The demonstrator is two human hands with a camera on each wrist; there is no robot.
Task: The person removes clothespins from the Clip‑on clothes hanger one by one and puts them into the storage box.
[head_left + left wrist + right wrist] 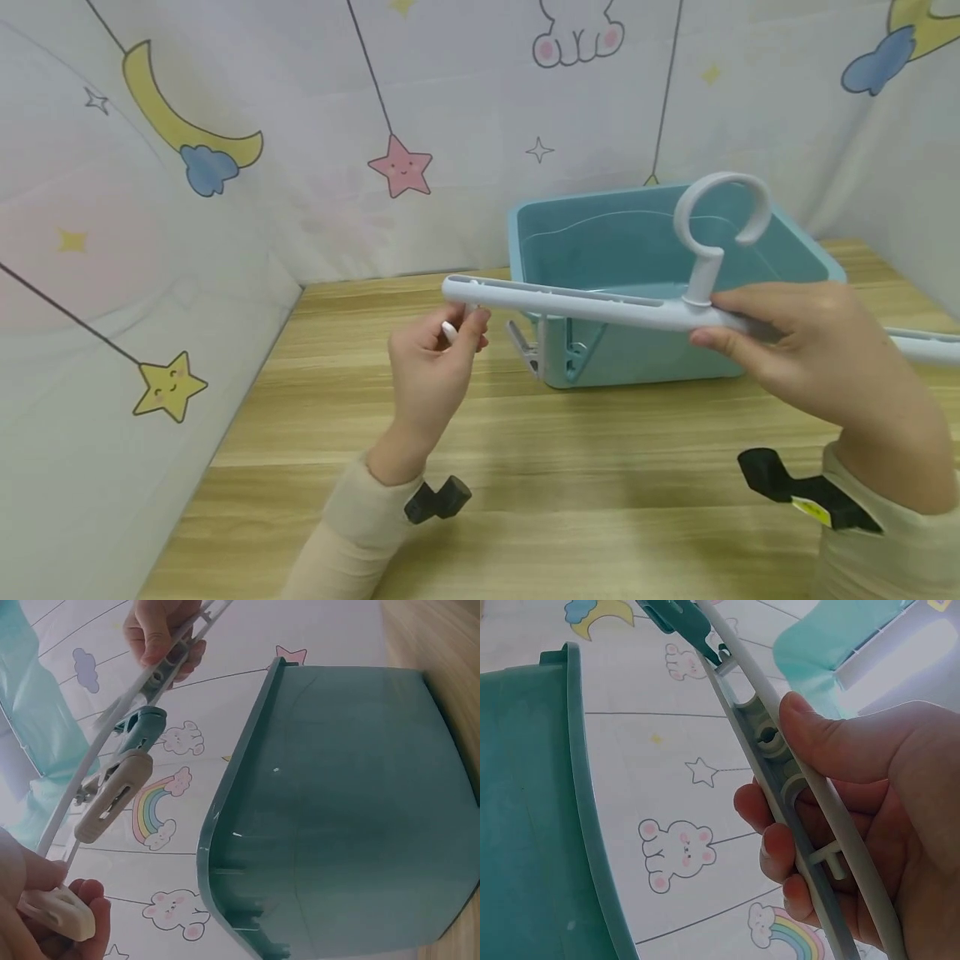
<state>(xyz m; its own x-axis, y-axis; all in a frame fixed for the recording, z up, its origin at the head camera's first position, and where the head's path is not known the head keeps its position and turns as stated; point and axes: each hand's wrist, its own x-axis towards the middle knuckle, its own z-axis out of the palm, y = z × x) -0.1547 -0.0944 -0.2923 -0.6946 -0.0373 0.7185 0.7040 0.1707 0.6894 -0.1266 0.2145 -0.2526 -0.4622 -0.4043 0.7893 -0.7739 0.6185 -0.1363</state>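
A white clip hanger (585,307) is held level above the table, its round hook (682,221) pointing up. My right hand (813,354) grips its bar just beside the hook, thumb on the near side and fingers behind, as the right wrist view shows. At the bar's left end my left hand (431,367) pinches a white clip (64,911) between thumb and fingers. Farther along the bar hang another pale clip (116,796) and a teal clip (585,354). Whether the pinched clip is fastened to the bar cannot be told.
Behind the hanger stands a teal plastic bin (645,358) on the wood-grain table (600,500). A pale curtain (465,100) printed with stars and moons surrounds the back and sides. Each sleeve cuff carries a black wrist mount (437,500).
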